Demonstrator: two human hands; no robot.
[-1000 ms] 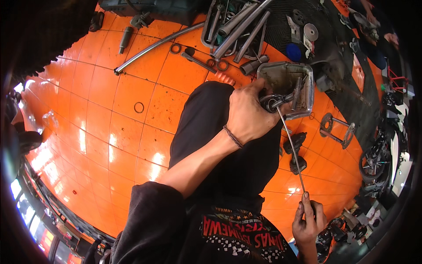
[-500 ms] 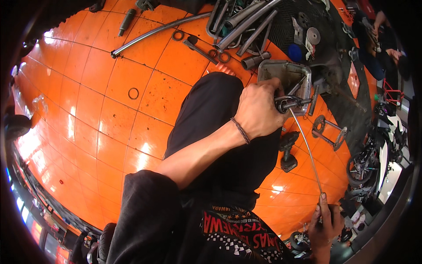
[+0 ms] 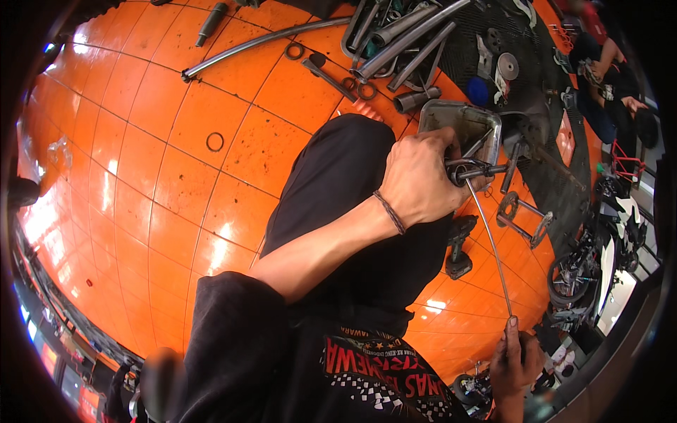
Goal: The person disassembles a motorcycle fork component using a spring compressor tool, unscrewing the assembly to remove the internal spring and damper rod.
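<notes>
My left hand is closed round a dark tubular metal part with rings and a crossbar, just in front of a grimy rectangular metal pan. Low at the right, my right hand has curled fingers, its index finger along the lower end of a long thin metal rod, which runs up into that part. My black-trousered leg lies beneath my left arm. A black power tool rests on the floor right of the leg, and a flanged metal frame lies beside the rod.
Several tubes and a long curved pipe lie on orange tiles toward the top, with rings. A dark mat holds a blue round object. A co-worker works at upper right; motorcycles stand along the right.
Both my hands, with the part and rod, have shifted rightward in the picture since a second ago. The view has also shifted, the floor items at upper left now appearing higher.
</notes>
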